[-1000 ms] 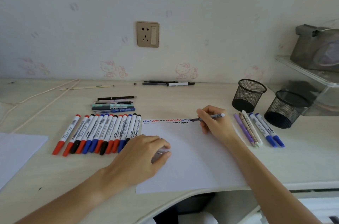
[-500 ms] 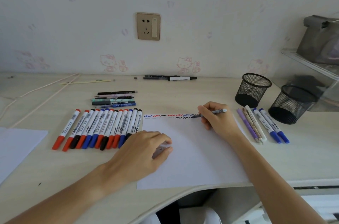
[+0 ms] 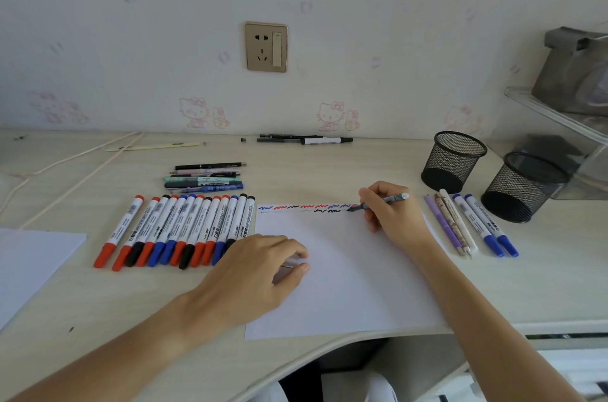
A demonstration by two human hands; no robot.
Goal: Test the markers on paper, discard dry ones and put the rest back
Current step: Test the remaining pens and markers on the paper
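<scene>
A pale counter [image 3: 329, 171] runs under a wall with a socket [image 3: 266, 46], and on it the paper [image 3: 345, 276] lies with its near edge just at the counter's curved front lip. The right hand [image 3: 391, 214] has its fingers pinched round a grey pen [image 3: 383, 201], tip at the scribble row [image 3: 306, 208] along the sheet's far edge, while the left hand [image 3: 253, 266] rests curled on the paper, gripping a small grey piece, likely the cap. If the left hand lifts, the sheet could slide off the lip or the stroke run onto the counter; the marker row [image 3: 177, 230] to the left and the pens [image 3: 467, 224] beside two mesh cups [image 3: 454, 161] to the right leave little side room.
</scene>
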